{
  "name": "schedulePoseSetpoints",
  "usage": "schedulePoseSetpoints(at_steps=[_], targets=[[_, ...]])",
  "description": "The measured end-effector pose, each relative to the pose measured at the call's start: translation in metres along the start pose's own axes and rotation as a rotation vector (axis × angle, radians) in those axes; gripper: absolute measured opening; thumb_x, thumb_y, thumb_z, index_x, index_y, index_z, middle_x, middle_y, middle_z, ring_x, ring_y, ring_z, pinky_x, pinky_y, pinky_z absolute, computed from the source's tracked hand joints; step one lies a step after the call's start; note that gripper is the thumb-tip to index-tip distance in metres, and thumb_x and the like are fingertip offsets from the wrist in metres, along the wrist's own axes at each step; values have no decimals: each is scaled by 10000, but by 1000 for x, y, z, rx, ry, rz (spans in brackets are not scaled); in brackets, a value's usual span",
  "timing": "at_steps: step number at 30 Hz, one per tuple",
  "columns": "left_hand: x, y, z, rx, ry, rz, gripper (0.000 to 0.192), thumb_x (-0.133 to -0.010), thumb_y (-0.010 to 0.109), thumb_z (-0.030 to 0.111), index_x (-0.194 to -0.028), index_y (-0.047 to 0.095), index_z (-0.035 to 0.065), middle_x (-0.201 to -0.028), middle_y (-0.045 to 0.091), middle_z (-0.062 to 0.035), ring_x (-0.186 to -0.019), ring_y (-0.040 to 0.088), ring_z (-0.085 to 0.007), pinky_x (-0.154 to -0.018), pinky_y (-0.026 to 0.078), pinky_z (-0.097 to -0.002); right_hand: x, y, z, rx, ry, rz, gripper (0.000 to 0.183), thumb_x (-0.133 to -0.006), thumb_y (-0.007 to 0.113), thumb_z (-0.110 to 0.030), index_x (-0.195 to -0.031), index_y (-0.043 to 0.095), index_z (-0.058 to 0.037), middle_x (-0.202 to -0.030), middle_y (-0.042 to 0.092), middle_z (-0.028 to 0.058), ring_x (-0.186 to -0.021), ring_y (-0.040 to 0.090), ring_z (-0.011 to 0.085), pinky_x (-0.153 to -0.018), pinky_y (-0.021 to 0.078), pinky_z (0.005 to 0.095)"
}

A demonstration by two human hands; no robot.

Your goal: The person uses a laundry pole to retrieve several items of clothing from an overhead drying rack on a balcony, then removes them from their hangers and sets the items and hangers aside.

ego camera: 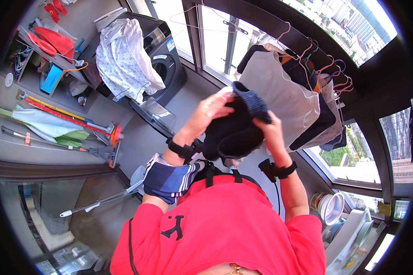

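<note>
Between my hands hangs a dark garment [223, 132] with a gathered, elastic-looking navy waistband [253, 101]. My left hand [208, 110] grips its upper left side, where a small pale patch shows by the fingers. On the other side, my right hand [272, 132] pinches the lower end of the waistband. A blue cloth with white stripes [168, 177] is draped over my left forearm. Both wrists wear black bands. Light and dark clothes on hangers, including a pale grey garment [278, 92], hang just beyond my right hand.
At the upper left, a patterned white cloth [122, 58] lies over a dark front-loading washing machine [172, 65], its round door [155, 113] swung open. Brooms and a mop [99, 149] line the left wall. White buckets [330, 208] stand at the lower right, near the windows.
</note>
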State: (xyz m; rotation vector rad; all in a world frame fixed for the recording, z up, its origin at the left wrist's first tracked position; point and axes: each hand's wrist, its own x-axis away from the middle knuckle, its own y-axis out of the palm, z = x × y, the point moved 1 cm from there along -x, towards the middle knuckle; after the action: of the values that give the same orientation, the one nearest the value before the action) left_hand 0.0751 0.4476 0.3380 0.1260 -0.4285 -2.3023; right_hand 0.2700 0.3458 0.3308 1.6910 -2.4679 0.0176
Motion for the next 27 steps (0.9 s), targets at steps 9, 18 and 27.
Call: schedulePoseSetpoints(at_steps=[9, 18, 27], targets=[[-21, -96, -91, 217, -41, 446, 388, -925, 479, 186, -1252, 421, -16, -1093, 586, -155, -951, 617, -226, -840, 490, -328, 17, 36, -123, 551, -905, -286, 288, -685, 668, -1, -963, 594, -10, -979, 582, 134, -854, 596, 305, -744, 477, 324], [-56, -112, -127, 754, -108, 475, 390, -940, 454, 251, -1263, 427, 35, -1128, 579, -120, -995, 596, -238, -880, 472, -376, 40, 121, -174, 78, -1160, -772, 397, -787, 665, -121, -1129, 541, 38, -1150, 537, 197, -963, 577, 336, -821, 464, 348], [-71, -45, -16, 720, 433, 205, 440, -943, 402, 431, -1285, 439, 157, -1206, 545, -109, -1086, 552, -251, -946, 441, -406, 64, 1, 35, -164, 460, -343, 433, -744, 662, -55, -1147, 536, 42, -1041, 617, 52, -971, 538, 143, -890, 408, 285]])
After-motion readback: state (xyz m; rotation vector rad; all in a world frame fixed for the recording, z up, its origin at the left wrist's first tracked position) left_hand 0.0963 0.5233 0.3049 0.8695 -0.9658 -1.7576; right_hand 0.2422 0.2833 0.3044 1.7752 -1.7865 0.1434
